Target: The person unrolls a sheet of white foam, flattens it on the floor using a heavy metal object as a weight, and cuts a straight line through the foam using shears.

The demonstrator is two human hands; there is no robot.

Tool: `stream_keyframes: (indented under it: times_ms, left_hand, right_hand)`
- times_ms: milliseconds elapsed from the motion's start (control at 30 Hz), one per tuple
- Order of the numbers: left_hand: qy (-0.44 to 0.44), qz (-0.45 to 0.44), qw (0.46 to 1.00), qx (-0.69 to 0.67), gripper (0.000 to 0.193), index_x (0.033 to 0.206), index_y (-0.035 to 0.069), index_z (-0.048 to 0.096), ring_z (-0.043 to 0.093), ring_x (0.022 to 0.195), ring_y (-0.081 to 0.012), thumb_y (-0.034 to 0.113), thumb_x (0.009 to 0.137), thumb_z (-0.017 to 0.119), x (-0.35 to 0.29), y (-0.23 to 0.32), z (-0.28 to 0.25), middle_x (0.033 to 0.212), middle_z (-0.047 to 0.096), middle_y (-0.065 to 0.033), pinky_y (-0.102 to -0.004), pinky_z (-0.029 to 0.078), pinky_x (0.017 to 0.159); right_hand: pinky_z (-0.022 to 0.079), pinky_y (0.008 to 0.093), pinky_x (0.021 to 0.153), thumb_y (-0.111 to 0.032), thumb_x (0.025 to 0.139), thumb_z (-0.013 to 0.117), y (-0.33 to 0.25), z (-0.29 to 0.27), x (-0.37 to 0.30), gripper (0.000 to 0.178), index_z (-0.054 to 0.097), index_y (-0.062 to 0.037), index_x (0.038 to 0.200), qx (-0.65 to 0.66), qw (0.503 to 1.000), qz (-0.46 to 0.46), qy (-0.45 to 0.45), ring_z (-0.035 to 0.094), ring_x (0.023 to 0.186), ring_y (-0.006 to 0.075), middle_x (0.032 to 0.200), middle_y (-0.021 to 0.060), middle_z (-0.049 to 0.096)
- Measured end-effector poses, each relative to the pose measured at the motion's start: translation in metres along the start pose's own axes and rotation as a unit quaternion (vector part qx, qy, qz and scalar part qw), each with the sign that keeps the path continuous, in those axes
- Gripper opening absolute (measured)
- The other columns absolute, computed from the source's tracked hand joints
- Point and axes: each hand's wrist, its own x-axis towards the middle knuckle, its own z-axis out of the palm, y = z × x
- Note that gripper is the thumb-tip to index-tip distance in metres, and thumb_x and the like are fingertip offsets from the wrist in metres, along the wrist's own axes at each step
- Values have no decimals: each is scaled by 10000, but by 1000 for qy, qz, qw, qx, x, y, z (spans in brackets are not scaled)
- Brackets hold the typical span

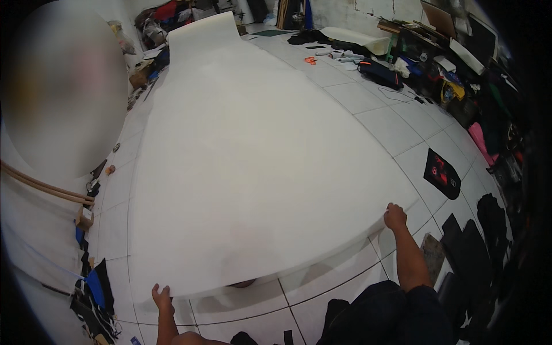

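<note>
A wide white sheet (259,155) covers much of the tiled floor, and whether it is paper or foam I cannot tell. Its far end rises into a curled roll (201,27). At the near left corner my left hand (163,297) pinches the edge, closed on it. My right hand (395,217) grips the near right corner, fingers wrapped round it. Between my hands the near edge is raised a little off the tiles, with a shadow beneath it. A dark rounded thing shows partly under that edge.
A black panel with red print (442,173) lies to the right of the sheet. Dark fabric pieces (474,247) are piled at lower right. Orange scissors (310,60) and a dark pouch (379,75) lie farther off. Blue and black scraps (100,287) line the left wall.
</note>
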Motion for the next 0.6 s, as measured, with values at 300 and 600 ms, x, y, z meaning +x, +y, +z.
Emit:
stream_keyframes:
  times_ms: [300,600]
  left_hand:
    - [101,137,985,-36,582,1350,57,356,492,1081,-240,95,826,607,28,78,4,1279,452,-126,-373,403,925]
    - [50,61,997,1,736,1409,66,225,515,1032,-253,75,794,630,13,28,10,1253,441,-178,-379,460,850]
  right_hand:
    - [434,407,850,-103,789,552,-32,-39,32,219,550,-6,985,253,928,-104,252,541,976,340,978,158,583]
    - [452,408,798,-65,741,596,2,-2,3,180,541,5,898,146,974,-100,141,554,902,329,945,168,565]
